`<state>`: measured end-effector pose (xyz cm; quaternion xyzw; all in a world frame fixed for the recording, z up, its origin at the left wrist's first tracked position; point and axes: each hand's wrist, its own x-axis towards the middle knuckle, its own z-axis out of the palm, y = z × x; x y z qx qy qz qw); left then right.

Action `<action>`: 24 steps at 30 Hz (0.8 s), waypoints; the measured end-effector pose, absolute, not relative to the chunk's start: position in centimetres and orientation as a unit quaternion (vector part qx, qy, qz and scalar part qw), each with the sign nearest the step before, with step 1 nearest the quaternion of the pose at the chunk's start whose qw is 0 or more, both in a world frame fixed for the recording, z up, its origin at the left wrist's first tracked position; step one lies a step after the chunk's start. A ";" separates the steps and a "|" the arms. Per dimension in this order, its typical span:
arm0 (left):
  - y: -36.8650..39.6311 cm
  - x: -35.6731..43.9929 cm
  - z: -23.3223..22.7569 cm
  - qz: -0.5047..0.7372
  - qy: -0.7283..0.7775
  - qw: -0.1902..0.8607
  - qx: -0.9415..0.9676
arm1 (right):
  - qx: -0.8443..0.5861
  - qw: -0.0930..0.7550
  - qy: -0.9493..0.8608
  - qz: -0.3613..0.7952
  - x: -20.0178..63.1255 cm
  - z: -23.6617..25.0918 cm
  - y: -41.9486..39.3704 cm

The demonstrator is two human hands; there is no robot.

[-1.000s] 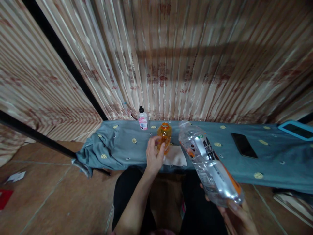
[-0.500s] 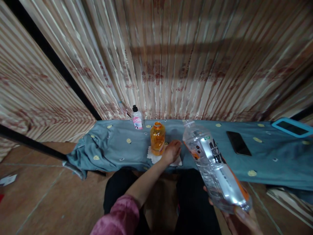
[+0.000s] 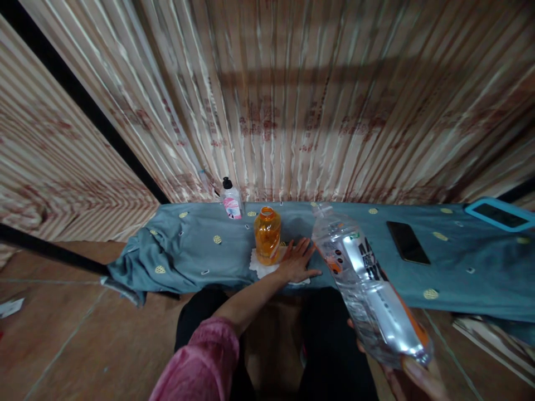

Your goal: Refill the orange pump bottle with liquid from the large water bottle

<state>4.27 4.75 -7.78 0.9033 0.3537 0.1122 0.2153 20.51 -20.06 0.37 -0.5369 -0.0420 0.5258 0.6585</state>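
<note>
My left hand (image 3: 296, 262) lies flat with its fingers spread on a white cloth (image 3: 259, 270) and the teal bedding around it. An orange see-through bottle (image 3: 268, 236) stands upright and uncapped on the left part of that cloth, just beyond my left forearm. At the lower right, my right hand (image 3: 412, 376) grips a large clear plastic bottle (image 3: 368, 284) with a silver and orange label near its base. The clear bottle is tilted, its neck pointing up and left above the bedding. Part of my right hand is hidden behind it.
A pump bottle (image 3: 231, 200) with a pink label stands at the back left. To the right lie a black phone (image 3: 407, 242) and a blue-framed device (image 3: 499, 214). A striped curtain (image 3: 267, 111) hangs behind the teal-covered surface (image 3: 188, 256); dark poles (image 3: 83, 100) run along the left.
My left hand has gone from curled to flat, with its fingers spread out over the cloth. The clear bottle stays tilted in my right hand. The view has shifted slightly.
</note>
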 end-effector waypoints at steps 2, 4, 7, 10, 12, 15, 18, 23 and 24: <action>4.2 3.9 -7.7 0.125 0.356 0.212 0.902 | -0.524 0.663 -0.071 0.530 20.7 -0.1 -20.2; 3.4 3.3 -7.9 0.137 0.358 0.196 0.902 | -0.518 0.667 -0.109 0.525 20.7 -0.3 -20.3; 2.3 2.4 -8.4 0.109 0.374 0.166 0.906 | -0.532 0.658 -0.146 0.513 20.1 0.4 -20.1; 1.9 2.1 -8.4 0.085 0.381 0.144 0.910 | -0.543 0.649 -0.142 0.514 19.0 1.8 -19.7; 1.8 2.2 -8.0 0.084 0.383 0.146 0.908 | -0.532 0.656 -0.150 0.515 18.3 2.6 -19.7; 1.0 2.2 -6.8 0.101 0.398 0.188 0.892 | -0.516 0.666 -0.167 0.513 18.2 2.7 -19.9; -1.3 1.2 -5.2 0.153 0.385 0.238 0.879 | -0.500 0.665 -0.142 0.536 19.2 1.4 -20.2; -5.8 -2.7 -1.6 0.289 0.331 0.267 0.858 | -0.510 0.643 -0.075 0.567 20.0 0.0 -20.1; -6.2 -3.7 -0.8 0.326 0.335 0.258 0.846 | -0.505 0.646 -0.073 0.567 19.8 0.1 -20.0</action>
